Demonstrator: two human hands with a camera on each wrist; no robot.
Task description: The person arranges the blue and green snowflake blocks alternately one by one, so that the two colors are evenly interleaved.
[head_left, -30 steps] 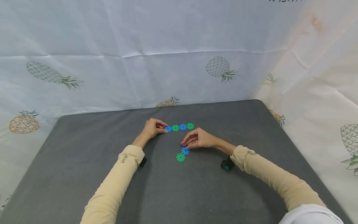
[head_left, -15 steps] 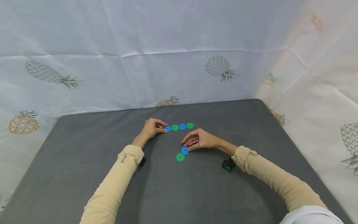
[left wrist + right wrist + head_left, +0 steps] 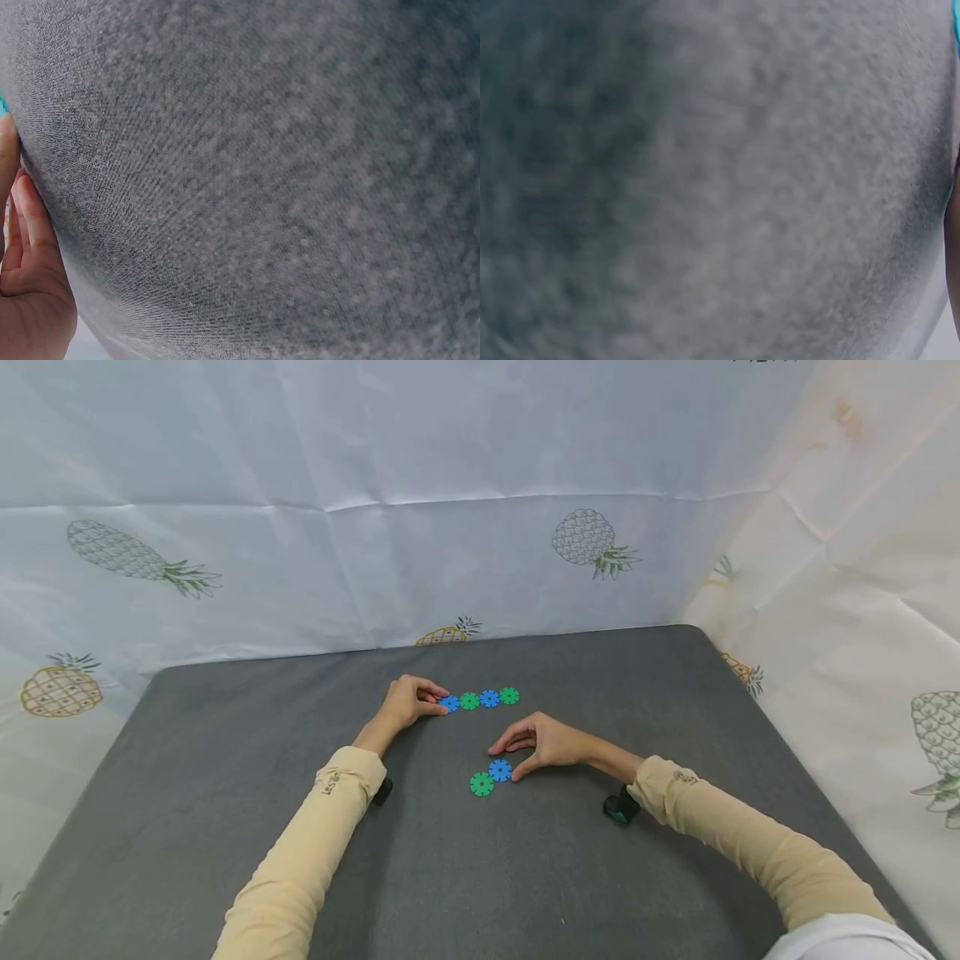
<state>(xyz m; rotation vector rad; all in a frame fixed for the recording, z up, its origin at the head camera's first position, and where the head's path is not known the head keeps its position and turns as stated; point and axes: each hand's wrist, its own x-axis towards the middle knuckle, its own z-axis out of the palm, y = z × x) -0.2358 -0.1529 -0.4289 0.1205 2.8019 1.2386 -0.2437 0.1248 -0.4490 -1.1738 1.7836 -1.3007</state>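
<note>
Centre of the head view: the left hand (image 3: 407, 702) has a narrow grip, thumb and fingers pinching the left-end blue disc (image 3: 451, 703). From this a line runs rightward through the inner green disc (image 3: 469, 701), the inner blue disc (image 3: 489, 698) and the right-end green disc (image 3: 509, 696), all on the grey tabletop (image 3: 562, 860). Lower in the frame, apart from the line, the lower blue disc (image 3: 500, 770) lies against the lower green disc (image 3: 482, 784). The right hand (image 3: 543, 745) spans the lower blue disc with a wide grip, thumb at its right edge, fingers beyond its upper edge; whether the thumb bears on it, I cannot tell from where I stand. Good practice here, in my judgement: use the left hand as a light anchor, pinching without lifting, so the line lies straight. Bring the right thumb and fingers to the rim together and guide the pair flat, since one-sided pressure could swivel it. The joints are too small to read; best treat each as loose.
</note>
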